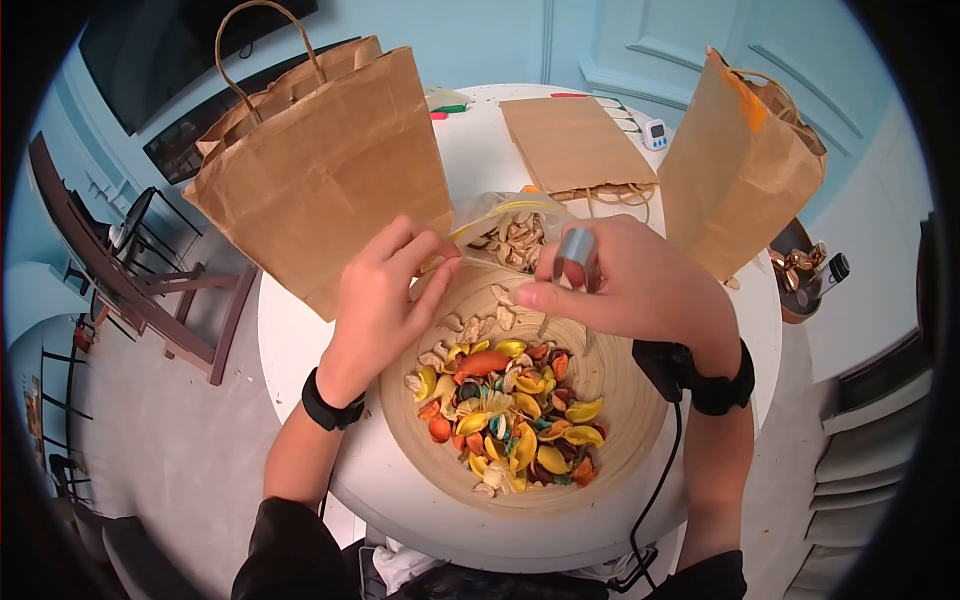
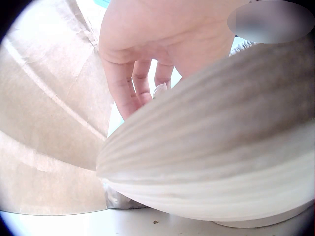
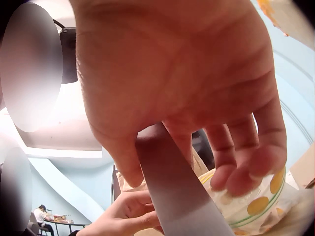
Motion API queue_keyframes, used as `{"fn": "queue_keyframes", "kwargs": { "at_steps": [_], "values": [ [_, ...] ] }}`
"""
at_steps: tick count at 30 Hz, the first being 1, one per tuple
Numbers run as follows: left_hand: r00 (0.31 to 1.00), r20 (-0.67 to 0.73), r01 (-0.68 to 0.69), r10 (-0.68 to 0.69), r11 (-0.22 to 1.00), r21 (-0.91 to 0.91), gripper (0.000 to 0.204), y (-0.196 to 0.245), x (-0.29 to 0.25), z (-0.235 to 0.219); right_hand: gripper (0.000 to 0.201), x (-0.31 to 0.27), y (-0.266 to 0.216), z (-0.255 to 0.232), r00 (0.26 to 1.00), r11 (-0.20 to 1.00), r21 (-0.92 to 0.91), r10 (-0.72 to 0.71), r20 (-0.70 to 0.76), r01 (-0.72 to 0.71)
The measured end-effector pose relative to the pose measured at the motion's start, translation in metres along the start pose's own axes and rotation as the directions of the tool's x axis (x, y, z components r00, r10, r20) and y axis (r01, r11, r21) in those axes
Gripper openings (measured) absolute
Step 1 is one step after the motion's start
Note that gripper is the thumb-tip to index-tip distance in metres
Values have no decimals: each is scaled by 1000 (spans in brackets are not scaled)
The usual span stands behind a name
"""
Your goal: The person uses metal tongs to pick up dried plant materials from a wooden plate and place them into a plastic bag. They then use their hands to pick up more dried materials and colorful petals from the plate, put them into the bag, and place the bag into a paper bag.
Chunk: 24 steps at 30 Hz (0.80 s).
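Observation:
My left hand [image 1: 378, 295] is at the left corner of a clear zip bag [image 1: 484, 226], thumb and forefinger pinched together on its rim. A small pale bit shows by its fingers in the left wrist view. Pale dried petals [image 1: 518, 240] fill the bag. Bent metal tongs [image 3: 172, 182] are gripped between the thumb and fingers of my right hand [image 1: 640, 280], right of the bag's mouth; the tips are faint over the plate. Below both hands is a round wooden plate [image 1: 630, 430], heaped with yellow, orange, teal and cream potpourri [image 1: 510, 410]; several pale petals lie towards its back.
Tall brown paper bags stand left [image 1: 340, 170] and right [image 1: 735, 170] on the round white table [image 1: 480, 130]. A flat paper bag [image 1: 575, 145] lies behind, near a small white timer [image 1: 655, 135]. A dark tray [image 1: 792, 285] sits at the right edge. A black cable [image 1: 665, 490] hangs from my right wrist.

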<state>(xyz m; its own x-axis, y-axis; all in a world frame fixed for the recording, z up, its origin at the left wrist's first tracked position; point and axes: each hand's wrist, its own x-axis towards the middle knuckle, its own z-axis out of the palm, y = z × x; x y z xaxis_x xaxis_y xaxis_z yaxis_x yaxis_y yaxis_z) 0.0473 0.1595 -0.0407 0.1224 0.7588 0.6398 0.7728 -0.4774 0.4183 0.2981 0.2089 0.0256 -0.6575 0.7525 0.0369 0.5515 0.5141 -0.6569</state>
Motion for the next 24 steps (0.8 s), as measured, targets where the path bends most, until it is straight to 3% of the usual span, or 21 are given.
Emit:
{"fn": "queue_keyframes", "kwargs": {
  "at_steps": [3, 6, 9, 12, 16, 24],
  "values": [
    [1000, 11, 2, -2, 1000, 8, 6, 2, 1, -1, 29, -6, -17, -12, 995, 999, -9, 37, 93, -36],
    [1000, 14, -6, 6, 1000, 9, 6, 2, 1, -2, 22, -9, -25, -5, 995, 944, 313, -104, -7, 101],
    [1000, 12, -20, 20, 1000, -9, 6, 2, 0, -3, 15, -6, -34, 2, 995, 874, 476, -89, -36, 96],
    [1000, 13, -22, 23, 999, -23, 6, 3, 1, -2, 13, 1, -27, 13, 979, 899, 393, -204, -8, 191],
    [1000, 21, -15, 16, 1000, -16, 6, 1, 0, -1, 15, 1, -28, 13, 974, 889, 438, -202, 104, 137],
    [999, 32, 1, -1, 1000, 5, 7, 2, 1, -1, 22, -10, -31, -2, 961, 961, 181, -236, 143, 209]
  ]
}}
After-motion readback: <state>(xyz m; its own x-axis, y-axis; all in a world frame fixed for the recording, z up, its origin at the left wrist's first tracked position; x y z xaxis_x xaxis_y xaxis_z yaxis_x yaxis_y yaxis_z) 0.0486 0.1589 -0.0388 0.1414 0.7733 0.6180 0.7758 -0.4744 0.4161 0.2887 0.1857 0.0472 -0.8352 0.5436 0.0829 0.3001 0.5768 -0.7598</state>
